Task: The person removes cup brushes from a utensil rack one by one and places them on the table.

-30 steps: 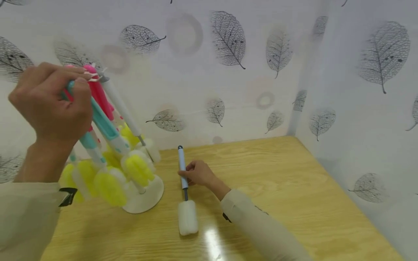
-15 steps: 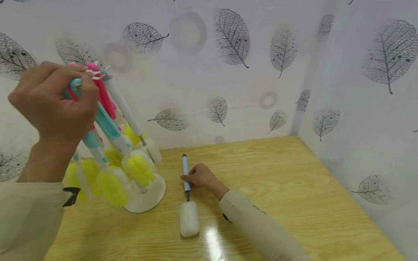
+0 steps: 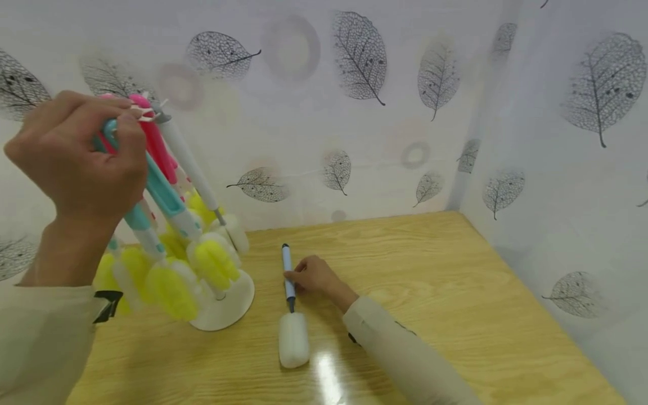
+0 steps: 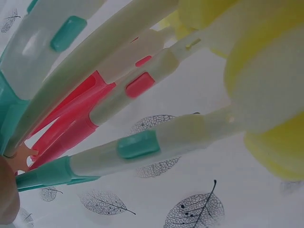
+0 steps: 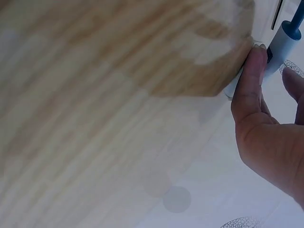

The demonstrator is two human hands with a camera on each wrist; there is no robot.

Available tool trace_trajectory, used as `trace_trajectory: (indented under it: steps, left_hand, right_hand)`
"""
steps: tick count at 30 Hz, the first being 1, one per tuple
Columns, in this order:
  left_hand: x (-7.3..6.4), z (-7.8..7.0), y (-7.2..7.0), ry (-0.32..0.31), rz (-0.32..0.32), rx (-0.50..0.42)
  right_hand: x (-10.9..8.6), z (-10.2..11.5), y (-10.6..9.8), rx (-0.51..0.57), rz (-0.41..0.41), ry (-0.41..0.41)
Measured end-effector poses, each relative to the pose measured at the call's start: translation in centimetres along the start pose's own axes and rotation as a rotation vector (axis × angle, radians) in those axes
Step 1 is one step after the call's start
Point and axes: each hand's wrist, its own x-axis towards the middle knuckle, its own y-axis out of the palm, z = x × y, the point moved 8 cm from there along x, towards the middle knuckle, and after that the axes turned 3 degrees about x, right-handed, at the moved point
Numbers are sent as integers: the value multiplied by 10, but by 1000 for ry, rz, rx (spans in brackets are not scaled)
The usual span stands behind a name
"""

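Observation:
My left hand grips the top of a white brush stand in the head view, its fingers curled near the white hooks. Bottle brushes hang around the stand: teal handles, pink handles and yellow-and-white sponge heads. A separate bottle brush lies on the table, its white sponge head toward me and its pale blue handle pointing away. My right hand pinches that handle between thumb and fingers; in the right wrist view the fingers lie against the handle.
A grey-handled brush with a white head hangs on the stand's right side. The wood-grain table meets leaf-patterned walls at the back and right.
The blue-handled brush's far end has come down and nearer, along with my right hand. My left hand stays at the top of the stand.

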Motion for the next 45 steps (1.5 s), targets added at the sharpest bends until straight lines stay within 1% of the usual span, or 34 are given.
trace_trajectory:
  steps: [2, 8, 13, 16, 19, 21, 24, 27, 29, 31, 33, 36, 38, 39, 41, 43, 45]
  left_hand:
    - [1, -1, 0, 1, 10, -21]
    - [3, 1, 1, -3, 59, -44]
    - [2, 1, 2, 13, 47, -91]
    - [2, 0, 3, 24, 43, -118]
    - [1, 2, 3, 16, 62, -151]
    - [1, 6, 2, -10, 79, -198]
    - [1, 12, 0, -41, 107, -271]
    - [2, 17, 0, -52, 168, -332]
    - [4, 20, 0, -51, 215, -374]
    - [6, 24, 1, -56, 263, -439]
    - [10, 26, 1, -48, 307, -493]
    - [14, 28, 0, -24, 370, -533]
    - [16, 27, -1, 2, 401, -505]
    - [16, 25, -2, 16, 411, -474]
    - [16, 21, -4, 51, 410, -412]
    - [16, 15, -7, 96, 404, -310]
    - [15, 7, -9, 160, 403, -189]
  right_hand:
    - [-1, 1, -4, 21, -20, -20]
    - [-4, 10, -21, 160, -92, -104]
    - [-6, 23, -33, 232, -148, -174]
    - [-6, 34, -37, 279, -174, -229]
    - [-9, 51, -39, 323, -171, -285]
    - [-11, 67, -39, 341, -147, -331]
    - [-16, 95, -38, 345, -99, -422]
    - [-24, 123, -38, 333, -65, -516]
    - [-29, 138, -38, 329, -57, -562]
    - [-35, 153, -39, 325, -57, -606]
    - [-40, 167, -40, 319, -64, -645]
    - [-45, 185, -38, 319, -62, -700]
    - [-47, 196, -36, 314, -53, -727]
    - [-48, 200, -35, 310, -47, -738]
    - [-50, 208, -33, 293, -37, -750]
    - [-52, 214, -32, 259, -43, -757]
    - [-53, 219, -32, 236, -50, -759]
